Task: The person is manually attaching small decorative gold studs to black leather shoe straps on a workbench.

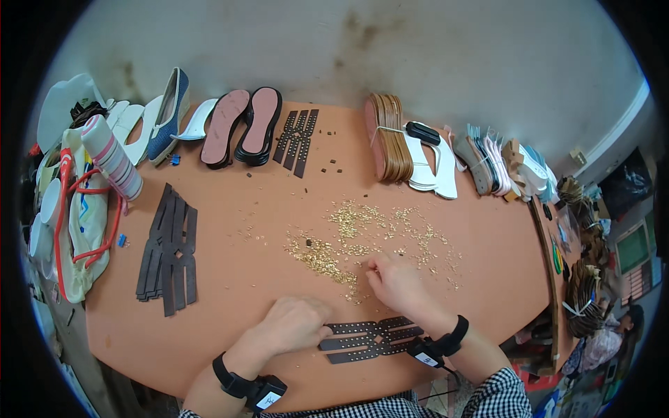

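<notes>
Peach table [502, 282], studded strap piece [366, 340] at lower center

Table filled most of the frame. Stack of dark strap pieces [167, 254] sat at left. Studded strap piece lay flat, right end beside a black wrist band [456, 336]; looked thin, light, bendy, slit strips likely floppy, so best held at the outer ends or around the middle hole. Left hand [300, 324] was at its left end, fingers curled together; couldn't tell if pinching. Right hand [397, 282] was by the gold studs, fingers bunched; couldn't tell if it held any. Gold studs [324, 259] spread across center; looked tiny, hard, probably slippery, best taken singly by fingertips.
</notes>
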A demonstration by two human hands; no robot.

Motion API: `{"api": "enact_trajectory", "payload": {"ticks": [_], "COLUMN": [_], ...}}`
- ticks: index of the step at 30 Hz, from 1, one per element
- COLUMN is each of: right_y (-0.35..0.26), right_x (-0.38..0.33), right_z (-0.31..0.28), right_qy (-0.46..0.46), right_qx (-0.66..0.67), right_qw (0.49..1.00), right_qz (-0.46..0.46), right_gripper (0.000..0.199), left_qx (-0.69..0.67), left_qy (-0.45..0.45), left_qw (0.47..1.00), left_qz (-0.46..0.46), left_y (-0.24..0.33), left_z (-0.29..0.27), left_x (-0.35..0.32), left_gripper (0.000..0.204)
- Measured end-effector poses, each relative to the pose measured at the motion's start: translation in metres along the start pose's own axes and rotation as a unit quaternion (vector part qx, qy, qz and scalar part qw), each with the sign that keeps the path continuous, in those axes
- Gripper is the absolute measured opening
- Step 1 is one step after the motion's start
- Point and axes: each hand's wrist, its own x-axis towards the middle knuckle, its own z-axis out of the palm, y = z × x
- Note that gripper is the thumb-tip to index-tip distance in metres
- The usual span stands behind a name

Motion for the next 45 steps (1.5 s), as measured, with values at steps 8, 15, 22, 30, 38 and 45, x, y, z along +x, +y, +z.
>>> {"api": "enact_trajectory", "payload": {"ticks": [8, 15, 22, 30, 38, 45], "right_y": [-0.006, 0.0, 0.004, 0.006, 0.009, 0.015], "right_x": [0.008, 0.011, 0.017, 0.025, 0.008, -0.096], "right_z": [0.008, 0.011, 0.006, 0.008, -0.014, -0.02], "right_qy": [-0.007, 0.016, -0.024, -0.072, -0.057, -0.064], "right_qx": [0.021, 0.058, 0.062, -0.063, 0.068, 0.064], "right_qw": [1.0, 0.998, 0.996, 0.993, 0.994, 0.996], "right_qz": [0.018, -0.026, -0.058, -0.072, -0.06, -0.019], "right_gripper": [0.013, 0.01, 0.011, 0.018, 0.016, 0.009], "left_qx": [0.006, 0.006, 0.007, 0.031, 0.02, 0.015], "left_qy": [-0.044, -0.001, -0.01, -0.069, 0.009, 0.005], "left_qw": [0.999, 1.0, 1.0, 0.996, 1.0, 1.0], "left_qz": [-0.025, 0.001, -0.01, -0.052, -0.01, -0.02], "left_y": [0.004, -0.001, 0.001, 0.003, -0.001, -0.001], "left_z": [-0.005, 0.001, 0.0, -0.003, 0.004, 0.008], "left_x": [0.0, 0.001, -0.001, 0.0, 0.001, 0.001], "left_gripper": [0.02, 0.02, 0.021, 0.019, 0.017, 0.018]}}
